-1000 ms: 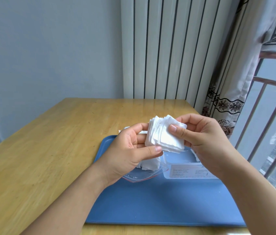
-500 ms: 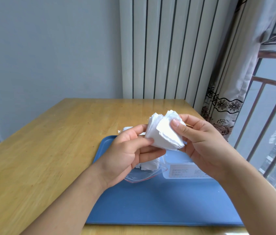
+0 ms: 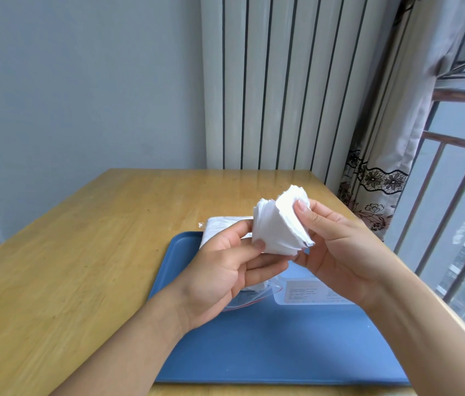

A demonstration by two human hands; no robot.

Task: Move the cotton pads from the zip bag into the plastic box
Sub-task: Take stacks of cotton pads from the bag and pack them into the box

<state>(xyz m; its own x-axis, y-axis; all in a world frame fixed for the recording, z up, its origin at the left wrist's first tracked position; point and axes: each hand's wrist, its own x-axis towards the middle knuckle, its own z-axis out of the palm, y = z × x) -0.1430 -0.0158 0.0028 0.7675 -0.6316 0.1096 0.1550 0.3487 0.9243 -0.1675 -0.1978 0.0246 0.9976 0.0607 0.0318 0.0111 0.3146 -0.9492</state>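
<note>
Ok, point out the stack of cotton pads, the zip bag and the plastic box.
stack of cotton pads [image 3: 278, 227], head view, front face of the fanned stack.
zip bag [image 3: 250, 300], head view, clear edge below the left hand.
plastic box [image 3: 305, 292], head view, labelled wall.

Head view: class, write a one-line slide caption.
Both hands, left hand and right hand, hold a fanned stack of cotton pads above the blue tray.

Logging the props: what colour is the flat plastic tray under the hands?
Blue; the flat plastic tray shows in the head view.
</note>
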